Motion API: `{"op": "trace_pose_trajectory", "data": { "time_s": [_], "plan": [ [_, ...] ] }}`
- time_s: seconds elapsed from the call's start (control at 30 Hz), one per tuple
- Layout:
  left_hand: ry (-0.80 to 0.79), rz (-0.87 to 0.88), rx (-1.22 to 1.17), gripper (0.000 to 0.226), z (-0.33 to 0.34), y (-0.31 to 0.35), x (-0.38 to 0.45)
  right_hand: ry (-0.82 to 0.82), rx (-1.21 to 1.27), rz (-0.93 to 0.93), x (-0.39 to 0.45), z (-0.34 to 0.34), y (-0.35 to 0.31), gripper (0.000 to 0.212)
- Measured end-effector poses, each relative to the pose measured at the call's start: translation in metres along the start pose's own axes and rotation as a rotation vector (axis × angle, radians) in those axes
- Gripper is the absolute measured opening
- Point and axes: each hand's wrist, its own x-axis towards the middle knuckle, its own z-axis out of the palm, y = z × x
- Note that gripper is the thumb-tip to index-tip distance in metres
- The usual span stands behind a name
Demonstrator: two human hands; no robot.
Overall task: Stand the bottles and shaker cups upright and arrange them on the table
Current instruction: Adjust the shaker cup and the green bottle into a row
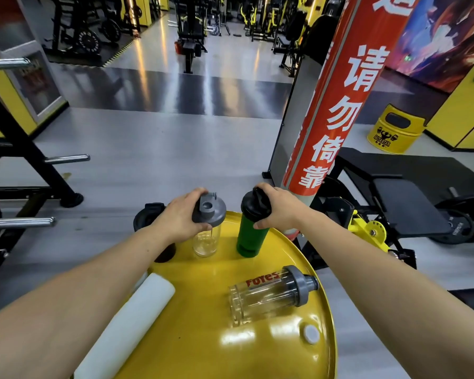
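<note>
The left hand (179, 214) clasps the grey lid of an upright clear shaker (207, 233) on the yellow table (203, 337); the right hand (278, 207) grips the green bottle (248, 236) just beside it. Three shakers counted — two clear, the second clear shaker (271, 295) lying nearer — one dark bottle (151, 217) beyond the left hand, one white roll (129, 324).

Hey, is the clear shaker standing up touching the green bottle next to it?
Apart. The head view shows a strip of bare yellow table between the upright clear shaker and the green bottle.
</note>
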Motion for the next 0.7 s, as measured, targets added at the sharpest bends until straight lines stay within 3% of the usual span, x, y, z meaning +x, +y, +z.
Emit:
{"op": "trace_pose_trajectory", "data": {
  "time_s": [0.17, 0.43, 0.53, 0.7],
  "plan": [
    [-0.029, -0.007, 0.005, 0.09, -0.005, 0.0, 0.002, -0.026, 0.036, 0.016, 0.001, 0.003, -0.001, 0.117],
    [-0.08, -0.068, 0.056, 0.117, -0.01, 0.003, 0.0, -0.054, 0.071, 0.015, -0.008, -0.004, 0.0, 0.125],
    [-0.019, -0.021, 0.048, 0.104, -0.017, 0.009, -0.008, 0.082, 0.039, -0.028, -0.022, -0.016, -0.003, 0.106],
    [0.282, 0.228, -0.001, 0.039, -0.028, 0.036, -0.025, 0.4, -0.032, -0.199, -0.056, -0.029, -0.012, 0.04]
  ]
}}
